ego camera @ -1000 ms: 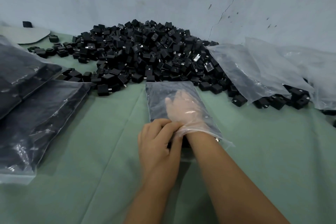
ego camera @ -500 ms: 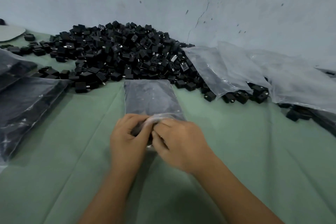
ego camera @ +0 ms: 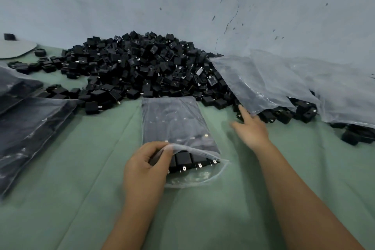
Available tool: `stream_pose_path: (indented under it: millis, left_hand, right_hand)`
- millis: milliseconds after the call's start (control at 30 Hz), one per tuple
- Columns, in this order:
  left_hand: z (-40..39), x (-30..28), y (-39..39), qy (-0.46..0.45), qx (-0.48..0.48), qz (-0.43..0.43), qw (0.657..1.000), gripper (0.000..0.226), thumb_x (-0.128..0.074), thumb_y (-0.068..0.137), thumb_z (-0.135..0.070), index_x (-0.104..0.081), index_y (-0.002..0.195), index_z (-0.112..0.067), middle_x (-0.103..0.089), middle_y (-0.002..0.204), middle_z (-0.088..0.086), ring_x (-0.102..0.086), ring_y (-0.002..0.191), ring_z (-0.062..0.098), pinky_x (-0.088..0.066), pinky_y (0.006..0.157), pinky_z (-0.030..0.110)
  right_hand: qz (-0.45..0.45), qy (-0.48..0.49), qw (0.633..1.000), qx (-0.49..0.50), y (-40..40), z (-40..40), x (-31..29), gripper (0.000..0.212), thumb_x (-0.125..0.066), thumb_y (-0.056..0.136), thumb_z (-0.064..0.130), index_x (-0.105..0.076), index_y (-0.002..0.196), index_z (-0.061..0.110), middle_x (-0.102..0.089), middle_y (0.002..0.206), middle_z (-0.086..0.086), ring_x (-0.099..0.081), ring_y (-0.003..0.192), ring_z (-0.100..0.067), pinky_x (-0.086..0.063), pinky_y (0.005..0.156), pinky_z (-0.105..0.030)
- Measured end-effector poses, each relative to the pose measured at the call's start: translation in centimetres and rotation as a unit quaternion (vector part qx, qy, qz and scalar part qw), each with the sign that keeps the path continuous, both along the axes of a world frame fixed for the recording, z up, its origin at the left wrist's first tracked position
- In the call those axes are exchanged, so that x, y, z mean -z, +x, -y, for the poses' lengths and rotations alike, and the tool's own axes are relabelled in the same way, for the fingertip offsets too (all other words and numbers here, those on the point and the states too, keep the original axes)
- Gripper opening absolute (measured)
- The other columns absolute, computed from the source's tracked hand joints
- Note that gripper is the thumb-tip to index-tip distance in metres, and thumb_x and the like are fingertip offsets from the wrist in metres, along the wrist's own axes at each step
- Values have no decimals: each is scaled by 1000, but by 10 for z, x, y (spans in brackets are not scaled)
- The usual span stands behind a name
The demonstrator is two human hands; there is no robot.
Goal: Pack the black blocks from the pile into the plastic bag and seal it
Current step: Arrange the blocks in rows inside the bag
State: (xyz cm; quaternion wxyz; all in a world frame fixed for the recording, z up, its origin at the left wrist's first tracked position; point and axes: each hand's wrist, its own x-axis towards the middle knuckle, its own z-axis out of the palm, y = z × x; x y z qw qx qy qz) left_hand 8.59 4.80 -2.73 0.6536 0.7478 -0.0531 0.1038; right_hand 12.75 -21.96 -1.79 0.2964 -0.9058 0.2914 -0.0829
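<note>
Bag lies flat on the green cloth in front of me, its far end touching the foot of the pile, its mouth toward me and gaping. I can see blocks packed inside, a row with metal prongs showing at the mouth. My left hand pinches the upper lip of the mouth, fingers curled round the plastic and lifting it. My right hand is off the bag, out to the right with fingers loose and spread, holding nothing, index finger pointing at the loose blocks at the pile's right edge, just under the empty bags draped there. On my left lie filled bags, stacked and overlapping. Behind the pile stands a cracked wall.
</note>
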Motion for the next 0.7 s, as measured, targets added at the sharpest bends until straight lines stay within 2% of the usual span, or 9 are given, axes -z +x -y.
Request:
stream_pose_path:
  millis: [67, 133, 200, 267, 333, 400, 500, 600, 700]
  left_hand:
    - [0, 0, 0, 2, -1, 5, 1000, 13, -71, 85, -14, -75, 77, -23, -71, 75, -7, -63, 71, 3, -43, 62, 8]
    - [1, 1, 1, 0, -5, 5, 1000, 13, -71, 85, -14, -75, 77, -23, -70, 75, -8, -62, 69, 1, -43, 60, 8]
    - [2, 1, 2, 10, -10, 0, 1000, 13, -70, 86, -17, -75, 77, -25, -70, 75, -7, -61, 70, 1, -43, 61, 9]
    - [2, 1, 2, 14, -9, -5, 1000, 13, -69, 87, -19, -74, 77, -26, -70, 76, -6, -62, 71, 4, -45, 62, 12]
    - [2, 1, 1, 5, -1, -11, 1000, 12, -69, 87, -20, -74, 78, -27, -70, 77, -4, -64, 73, 10, -48, 63, 17]
    - [1, 0, 0, 1, 0, -9, 1000, 12, -69, 87, -20, -74, 77, -27, -70, 76, -3, -64, 73, 12, -48, 63, 18]
    - [2, 0, 0, 7, -5, -9, 1000, 12, -69, 87, -21, -74, 78, -26, -71, 77, -4, -65, 75, 12, -48, 64, 18]
    - [2, 1, 0, 10, -8, -15, 1000, 11, -68, 87, -23, -74, 79, -27, -71, 76, -5, -66, 75, 12, -50, 67, 25]
    - [2, 0, -1, 10, -5, -16, 1000, 12, -67, 87, -24, -74, 78, -27, -70, 76, -3, -65, 74, 14, -51, 67, 29]
  right_hand:
    - [-6, -75, 997, 26, 5, 1, 9, 62, -51, 89, 40, -30, 147, 41, -29, 150, -9, -27, 139, -28, -21, 112, -41]
    - [73, -100, 992, 34, 2, 0, 17, 47, -59, 87, 35, -50, 133, 34, -46, 132, -6, -44, 125, -27, -32, 104, -38]
    - [162, -65, 984, 25, -3, -1, 22, 22, -66, 83, 27, -65, 105, 26, -58, 103, 4, -59, 104, -21, -43, 87, -31]
    - [215, -9, 976, 26, -9, -2, 24, 7, -68, 82, 20, -65, 86, 25, -61, 89, 10, -63, 92, -16, -42, 75, -25]
    - [264, 49, 963, 34, -13, -2, 23, 12, -69, 82, 18, -64, 88, 27, -61, 94, 10, -61, 97, -15, -40, 74, -21]
    - [255, 64, 965, 7, -13, -2, 22, 31, -68, 84, 26, -62, 113, 33, -60, 113, 4, -56, 110, -16, -42, 87, -24]
    - [81, -59, 994, -43, -9, -2, 21, 56, -54, 89, 49, -36, 141, 50, -40, 149, 0, -35, 137, -21, -24, 112, -40]
    - [8, -134, 989, -69, -5, -4, 23, 55, -43, 91, 58, -29, 144, 52, -22, 159, 5, -21, 144, -21, -15, 112, -41]
    - [76, -108, 988, -78, -10, -3, 24, 43, -52, 91, 48, -48, 134, 46, -31, 155, 12, -27, 141, -17, -17, 111, -40]
